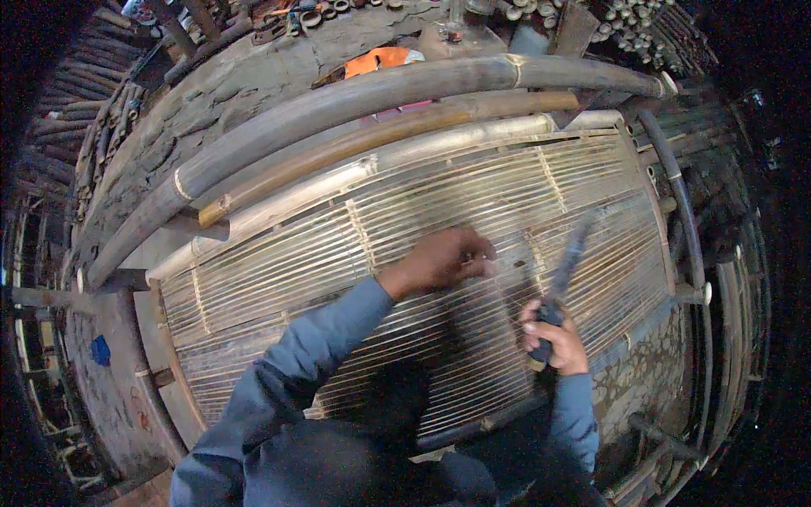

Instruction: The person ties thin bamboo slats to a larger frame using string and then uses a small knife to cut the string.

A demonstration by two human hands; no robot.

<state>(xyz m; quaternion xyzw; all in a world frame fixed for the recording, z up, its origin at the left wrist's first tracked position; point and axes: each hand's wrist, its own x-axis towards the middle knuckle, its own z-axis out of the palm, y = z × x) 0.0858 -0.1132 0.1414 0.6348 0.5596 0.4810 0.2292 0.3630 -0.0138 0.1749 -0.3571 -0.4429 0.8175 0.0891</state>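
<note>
My right hand [568,345] is wrapped round the dark handle of a knife [572,258]. Its blade points up and away, blurred by motion, over the right part of a slatted bamboo bench seat [279,291]. Left of it, above the middle of the slats, hovers my left hand [443,260] with its fingers curled and pinched together. Whatever lies between those fingertips, if anything, is too small and blurred to name. Thin bindings [361,237] cross the slats in several rows.
Thick bamboo poles [355,106] form a rail along the bench's far side. A dark pole [676,198] bounds the right end. Beyond the rail, an orange thing [382,61] lies on the rough ground. Bamboo is stacked at the far left [89,80] and far right [634,25].
</note>
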